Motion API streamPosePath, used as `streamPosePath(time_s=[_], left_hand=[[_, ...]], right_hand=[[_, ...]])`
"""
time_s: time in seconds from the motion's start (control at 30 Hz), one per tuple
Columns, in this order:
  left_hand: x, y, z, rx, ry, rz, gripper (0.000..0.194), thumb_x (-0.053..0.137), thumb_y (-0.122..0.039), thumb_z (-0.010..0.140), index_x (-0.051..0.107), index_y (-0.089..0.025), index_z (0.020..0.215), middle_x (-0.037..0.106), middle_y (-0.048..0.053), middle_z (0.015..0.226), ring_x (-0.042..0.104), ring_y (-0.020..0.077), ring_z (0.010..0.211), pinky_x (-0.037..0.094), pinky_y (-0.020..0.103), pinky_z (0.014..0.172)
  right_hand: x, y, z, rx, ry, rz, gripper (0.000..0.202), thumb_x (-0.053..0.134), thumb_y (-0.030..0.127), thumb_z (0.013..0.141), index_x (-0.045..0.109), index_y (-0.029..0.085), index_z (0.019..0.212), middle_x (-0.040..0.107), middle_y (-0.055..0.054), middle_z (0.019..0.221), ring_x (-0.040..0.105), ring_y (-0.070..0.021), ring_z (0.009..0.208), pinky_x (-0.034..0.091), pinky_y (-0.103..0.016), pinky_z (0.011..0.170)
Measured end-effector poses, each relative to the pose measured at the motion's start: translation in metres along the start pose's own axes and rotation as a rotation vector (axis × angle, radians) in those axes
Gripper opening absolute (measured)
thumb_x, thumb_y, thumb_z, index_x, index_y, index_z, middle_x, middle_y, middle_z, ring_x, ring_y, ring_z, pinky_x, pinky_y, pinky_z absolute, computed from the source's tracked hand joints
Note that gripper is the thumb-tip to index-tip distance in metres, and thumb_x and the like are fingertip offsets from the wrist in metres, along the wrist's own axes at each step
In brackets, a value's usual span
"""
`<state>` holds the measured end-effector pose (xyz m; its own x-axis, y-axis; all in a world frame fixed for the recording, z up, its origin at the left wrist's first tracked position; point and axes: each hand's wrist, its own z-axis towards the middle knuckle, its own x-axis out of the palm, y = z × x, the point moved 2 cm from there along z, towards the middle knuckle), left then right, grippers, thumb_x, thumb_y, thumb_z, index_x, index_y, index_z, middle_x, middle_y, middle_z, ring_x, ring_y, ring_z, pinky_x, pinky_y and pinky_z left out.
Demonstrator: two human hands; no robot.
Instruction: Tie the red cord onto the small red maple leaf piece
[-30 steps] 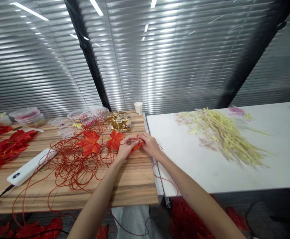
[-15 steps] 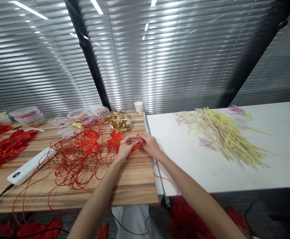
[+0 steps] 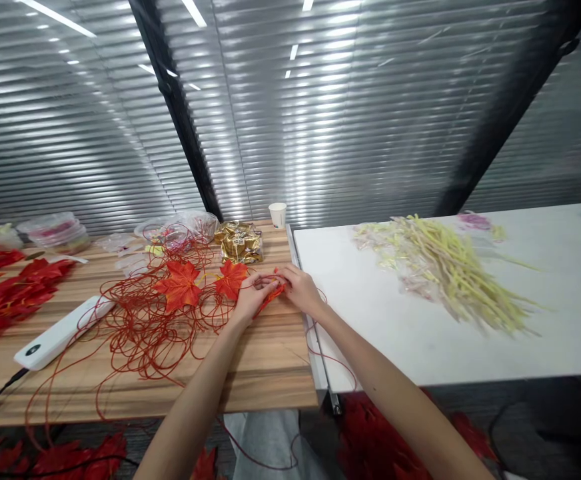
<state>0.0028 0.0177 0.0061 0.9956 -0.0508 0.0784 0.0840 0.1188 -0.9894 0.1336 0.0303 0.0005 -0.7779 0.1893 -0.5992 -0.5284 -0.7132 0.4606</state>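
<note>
Nothing on the tables has shifted since the earlier pictures; both hands stay together at the same spot near the right edge of the wooden table (image 3: 270, 373). The left hand (image 3: 253, 298) and the right hand (image 3: 298, 288) meet fingertip to fingertip, each pinched on a small red leaf (image 3: 273, 297) and the red cord (image 3: 140, 327) that runs to it. Only an orange-red sliver of that leaf shows between the fingers.

From the hands the cord spreads left across the wood in a loose tangle of loops, and a strand hangs off the front edge. Two more maple leaves (image 3: 179, 285) lie on the tangle just left of the left hand. Behind them sit a packet of gold-wrapped pieces (image 3: 240, 242), a paper cup (image 3: 277, 215) and some clear plastic containers (image 3: 60, 232). A white oblong device (image 3: 58, 332) with a dark cable lies at the left front, and a heap of red leaves (image 3: 0, 293) covers the far left. On the adjoining white table (image 3: 370, 333) lies a pile of pale yellow stems (image 3: 450, 273), well apart from the hands.
</note>
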Motion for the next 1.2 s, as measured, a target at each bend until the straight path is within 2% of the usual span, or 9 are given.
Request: streamPosePath(time_s=[0.7, 1.2], left_hand=[[-0.0003, 0.0035, 0.0003, -0.014, 0.002, -0.014, 0.026, 0.073, -0.021, 0.055, 0.061, -0.013, 0.077, 0.066, 0.002, 0.072, 0.060, 0.0115, 0.069, 0.047, 0.026, 0.074], [0.0014, 0.0008, -0.0014, -0.035, -0.022, 0.013, 0.027, 0.073, -0.021, 0.054, 0.061, -0.012, 0.077, 0.064, 0.002, 0.067, 0.059, 0.0125, 0.067, 0.046, 0.027, 0.071]], right_hand=[[0.0005, 0.0007, -0.0001, 0.020, 0.016, 0.002, 0.021, 0.043, 0.006, 0.081, 0.057, 0.018, 0.091, 0.058, -0.005, 0.094, 0.055, -0.0162, 0.087, 0.044, -0.026, 0.074], [0.0012, 0.0004, -0.0004, 0.019, 0.036, 0.017, 0.026, 0.044, 0.000, 0.077, 0.056, 0.018, 0.090, 0.057, -0.005, 0.096, 0.054, -0.0163, 0.088, 0.044, -0.026, 0.075]])
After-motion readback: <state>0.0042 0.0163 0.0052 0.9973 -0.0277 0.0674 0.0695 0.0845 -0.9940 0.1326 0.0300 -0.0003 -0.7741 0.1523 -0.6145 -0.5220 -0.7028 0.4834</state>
